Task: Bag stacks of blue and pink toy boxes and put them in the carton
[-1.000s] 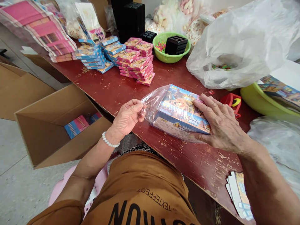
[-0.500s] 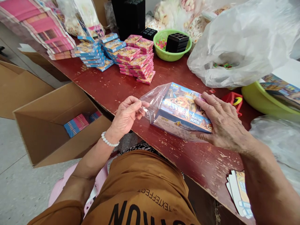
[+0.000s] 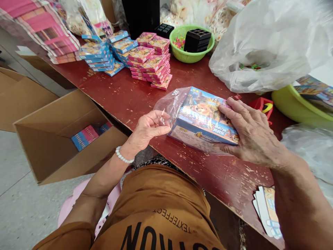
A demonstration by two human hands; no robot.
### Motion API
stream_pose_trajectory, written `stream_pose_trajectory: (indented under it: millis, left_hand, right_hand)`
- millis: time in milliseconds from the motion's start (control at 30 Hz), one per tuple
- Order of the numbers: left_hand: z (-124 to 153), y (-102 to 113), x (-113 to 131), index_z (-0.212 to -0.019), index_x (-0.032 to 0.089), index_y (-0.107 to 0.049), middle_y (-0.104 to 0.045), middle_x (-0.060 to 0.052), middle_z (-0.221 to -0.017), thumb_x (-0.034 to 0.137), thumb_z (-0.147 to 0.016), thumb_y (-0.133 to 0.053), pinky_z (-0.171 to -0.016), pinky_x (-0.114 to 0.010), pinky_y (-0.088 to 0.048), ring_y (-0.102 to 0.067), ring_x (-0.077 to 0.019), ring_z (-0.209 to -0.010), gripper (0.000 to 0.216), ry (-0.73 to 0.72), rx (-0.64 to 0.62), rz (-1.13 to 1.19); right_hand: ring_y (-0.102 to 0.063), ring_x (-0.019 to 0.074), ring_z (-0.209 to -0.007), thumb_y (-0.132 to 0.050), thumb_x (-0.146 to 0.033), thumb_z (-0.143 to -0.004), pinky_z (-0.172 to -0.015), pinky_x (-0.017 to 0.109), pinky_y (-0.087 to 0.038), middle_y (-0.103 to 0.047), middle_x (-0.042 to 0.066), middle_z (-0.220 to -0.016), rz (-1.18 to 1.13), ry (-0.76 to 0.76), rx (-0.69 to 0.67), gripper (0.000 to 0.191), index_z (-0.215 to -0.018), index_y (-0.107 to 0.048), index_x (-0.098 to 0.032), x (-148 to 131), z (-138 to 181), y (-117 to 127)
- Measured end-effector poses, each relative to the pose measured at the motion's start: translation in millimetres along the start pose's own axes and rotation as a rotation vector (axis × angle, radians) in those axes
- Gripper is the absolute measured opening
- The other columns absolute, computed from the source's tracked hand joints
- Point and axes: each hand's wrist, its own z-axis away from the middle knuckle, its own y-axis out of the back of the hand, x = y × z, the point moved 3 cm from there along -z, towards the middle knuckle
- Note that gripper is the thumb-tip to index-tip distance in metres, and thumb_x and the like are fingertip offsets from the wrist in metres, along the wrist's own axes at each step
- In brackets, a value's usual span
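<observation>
A blue printed box sits inside a clear plastic bag near the front edge of the red table. My right hand lies over the box's right end, fingers pressed down on it. My left hand is at the bag's open left end, fingers curled and pinching the loose plastic flap. A white bead bracelet circles my left wrist.
Stacks of pink and blue small boxes stand further back. A green basket holds a black tray. A big white plastic bag fills the right. An open cardboard carton stands on the floor at left. A yellow-green tub is at far right.
My left hand has turned and drawn the bag's flap down toward the box's left end. The right hand stays pressed on the box.
</observation>
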Motion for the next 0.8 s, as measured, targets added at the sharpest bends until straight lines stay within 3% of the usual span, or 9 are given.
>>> stream_pose_trajectory:
  millis: [133, 367, 800]
  left_hand:
    - [-1.3, -1.2, -3.9, -0.093, 0.019, -0.077, -0.066, 0.003, -0.071, 0.026, -0.062, -0.090, -0.050, -0.020, -0.043, -0.054, -0.0072, -0.057, 0.035, 0.060, -0.006, -0.025]
    - [0.7, -4.6, -3.5, -0.086, 0.019, -0.077, -0.059, 0.004, -0.060, 0.028, -0.064, -0.085, -0.049, -0.022, -0.040, -0.050, -0.0071, -0.052, 0.025, 0.056, -0.009, -0.038]
    - [0.5, -10.0, -0.2, -0.082, 0.020, -0.071, -0.046, 0.009, -0.056, 0.022, -0.059, -0.086, -0.047, -0.022, -0.030, -0.041, -0.0052, -0.046, 0.028, 0.128, -0.101, 0.137]
  right_hand:
    - [-0.035, 0.0512, -0.161, -0.035, -0.083, -0.097, -0.116, 0.079, -0.039, -0.037, 0.027, -0.173, -0.001, 0.006, -0.003, 0.095, -0.169, -0.032, -0.022, -1.2, -0.4, -0.8]
    - [-0.037, 0.0525, -0.159, -0.027, -0.084, -0.099, -0.114, 0.079, -0.041, -0.039, 0.027, -0.172, 0.011, 0.009, 0.021, 0.093, -0.168, -0.034, -0.022, -1.9, 0.0, 0.7]
    - [-0.031, 0.0494, -0.163, -0.043, -0.082, -0.094, -0.120, 0.078, -0.036, -0.033, 0.024, -0.176, -0.004, -0.033, -0.010, 0.096, -0.170, -0.029, -0.025, -1.0, 0.4, -3.5]
